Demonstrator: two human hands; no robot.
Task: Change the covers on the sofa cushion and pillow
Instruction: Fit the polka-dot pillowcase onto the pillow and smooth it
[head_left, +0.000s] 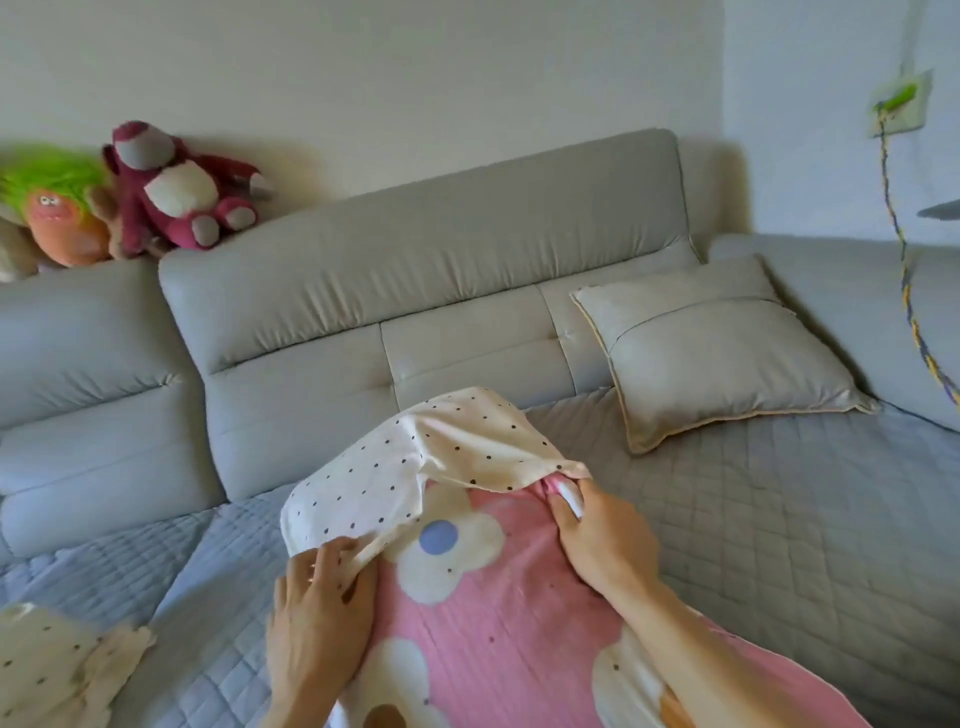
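Note:
A pillow in a pink cover with cream flowers (483, 618) lies in front of me on the sofa seat. A cream cover with dark dots (415, 467) sits over its far end, reaching partway down. My left hand (319, 618) grips the dotted cover's edge at the pillow's left side. My right hand (597, 535) pinches the same edge at the right side, fingers curled on the fabric. A plain beige cushion (727, 358) leans against the sofa back at the right.
A grey sofa (415, 249) with a quilted blue-grey seat cover (779, 519) fills the view. Two plush toys (176, 192) sit on the backrest at left. Another dotted cream cloth (57, 670) lies at bottom left. A braided cord (904, 270) hangs at right.

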